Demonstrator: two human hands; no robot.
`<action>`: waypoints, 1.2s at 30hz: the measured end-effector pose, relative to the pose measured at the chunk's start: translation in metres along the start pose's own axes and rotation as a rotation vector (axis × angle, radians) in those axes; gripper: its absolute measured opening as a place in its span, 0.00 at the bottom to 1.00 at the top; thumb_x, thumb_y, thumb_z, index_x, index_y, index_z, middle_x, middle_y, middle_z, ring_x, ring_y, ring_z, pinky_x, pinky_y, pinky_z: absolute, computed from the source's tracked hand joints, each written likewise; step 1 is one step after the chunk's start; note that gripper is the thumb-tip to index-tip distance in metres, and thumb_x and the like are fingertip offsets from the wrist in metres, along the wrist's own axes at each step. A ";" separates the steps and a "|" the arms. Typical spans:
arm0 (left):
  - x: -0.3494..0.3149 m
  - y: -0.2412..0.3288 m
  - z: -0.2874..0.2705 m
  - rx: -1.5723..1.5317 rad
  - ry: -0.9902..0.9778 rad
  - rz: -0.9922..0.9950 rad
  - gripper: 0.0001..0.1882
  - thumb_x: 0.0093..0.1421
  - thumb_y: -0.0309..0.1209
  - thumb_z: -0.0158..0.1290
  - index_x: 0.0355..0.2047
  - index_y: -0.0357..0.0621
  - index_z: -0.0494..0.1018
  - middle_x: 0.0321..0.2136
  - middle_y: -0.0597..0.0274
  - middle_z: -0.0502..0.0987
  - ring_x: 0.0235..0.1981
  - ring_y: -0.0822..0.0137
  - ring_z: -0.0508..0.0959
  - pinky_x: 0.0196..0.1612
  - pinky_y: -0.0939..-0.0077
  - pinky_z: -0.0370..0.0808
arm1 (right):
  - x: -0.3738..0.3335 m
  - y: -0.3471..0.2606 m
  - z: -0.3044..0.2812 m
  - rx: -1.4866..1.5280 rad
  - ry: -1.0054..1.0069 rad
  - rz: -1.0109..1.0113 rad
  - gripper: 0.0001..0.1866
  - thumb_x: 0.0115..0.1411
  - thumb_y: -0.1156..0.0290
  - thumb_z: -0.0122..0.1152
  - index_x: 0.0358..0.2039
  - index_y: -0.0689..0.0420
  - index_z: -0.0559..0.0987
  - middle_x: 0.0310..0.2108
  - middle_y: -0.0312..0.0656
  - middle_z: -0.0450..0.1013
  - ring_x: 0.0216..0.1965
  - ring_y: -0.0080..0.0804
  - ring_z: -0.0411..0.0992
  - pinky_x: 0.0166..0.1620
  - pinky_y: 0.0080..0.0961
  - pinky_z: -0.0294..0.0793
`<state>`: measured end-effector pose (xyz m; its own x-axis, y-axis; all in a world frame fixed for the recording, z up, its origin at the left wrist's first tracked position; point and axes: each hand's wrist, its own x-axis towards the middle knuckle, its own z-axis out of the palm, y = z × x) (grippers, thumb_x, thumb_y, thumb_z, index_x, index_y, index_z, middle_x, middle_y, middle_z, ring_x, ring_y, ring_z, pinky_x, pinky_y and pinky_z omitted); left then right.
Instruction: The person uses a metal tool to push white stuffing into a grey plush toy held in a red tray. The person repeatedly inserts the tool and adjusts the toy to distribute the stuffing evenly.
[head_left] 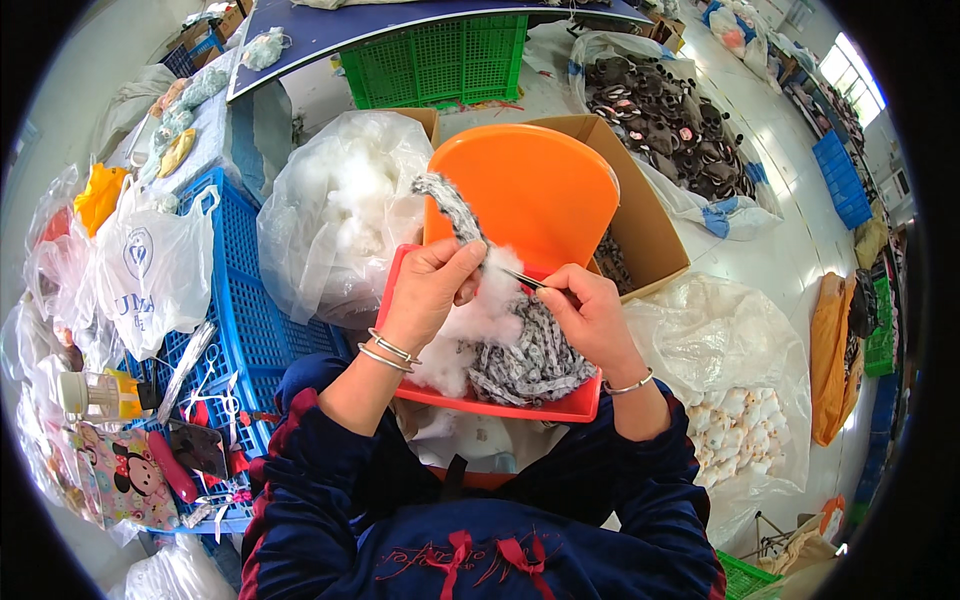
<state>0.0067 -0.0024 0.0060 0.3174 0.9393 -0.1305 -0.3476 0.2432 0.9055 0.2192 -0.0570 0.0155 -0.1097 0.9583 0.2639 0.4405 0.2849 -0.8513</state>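
We see a grey furry strip (456, 208) raised over the front edge of an orange seat (540, 185), its lower end pinched between the thumb and forefinger of the left hand (437, 288). The key relation, as we judge it, is at that pinched end: the right hand (588, 312) lies to its right and slightly lower, fingers closed around a slim dark tool (527, 281) whose long axis slants up and left toward it. The tool's tip meets white stuffing (478, 322) just beside the left fingertips; we cannot tell whether it enters the strip. The left hand is the nearer one, touching the strip. From it the strip's long axis runs up and left, away from the body, the free end curling leftward. Below both hands we find a red tray (520, 409) with a heap of grey furry pieces (530, 362); beyond, a clear bag of white fluff (350, 190).
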 end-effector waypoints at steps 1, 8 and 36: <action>0.000 -0.001 -0.002 0.009 -0.026 0.006 0.15 0.65 0.33 0.54 0.21 0.43 0.69 0.16 0.70 0.68 0.17 0.79 0.64 0.21 0.83 0.60 | 0.000 0.000 0.000 -0.001 -0.003 0.006 0.05 0.58 0.75 0.62 0.29 0.62 0.75 0.21 0.39 0.70 0.22 0.23 0.67 0.27 0.21 0.66; -0.004 -0.009 0.003 0.045 -0.026 0.078 0.16 0.65 0.33 0.54 0.20 0.42 0.70 0.15 0.69 0.68 0.17 0.79 0.65 0.21 0.83 0.61 | 0.002 0.000 0.009 0.028 0.014 0.010 0.05 0.59 0.75 0.61 0.29 0.63 0.75 0.21 0.35 0.70 0.23 0.19 0.65 0.27 0.18 0.65; 0.003 0.004 -0.009 0.141 0.083 0.109 0.11 0.63 0.32 0.55 0.24 0.42 0.71 0.17 0.67 0.72 0.17 0.77 0.69 0.21 0.83 0.64 | 0.004 -0.001 -0.007 0.038 0.062 0.081 0.08 0.58 0.72 0.64 0.33 0.62 0.75 0.20 0.35 0.72 0.20 0.18 0.66 0.26 0.18 0.66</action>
<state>-0.0017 0.0031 0.0055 0.2091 0.9763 -0.0564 -0.2470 0.1085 0.9629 0.2245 -0.0533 0.0209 -0.0190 0.9752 0.2203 0.4116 0.2084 -0.8872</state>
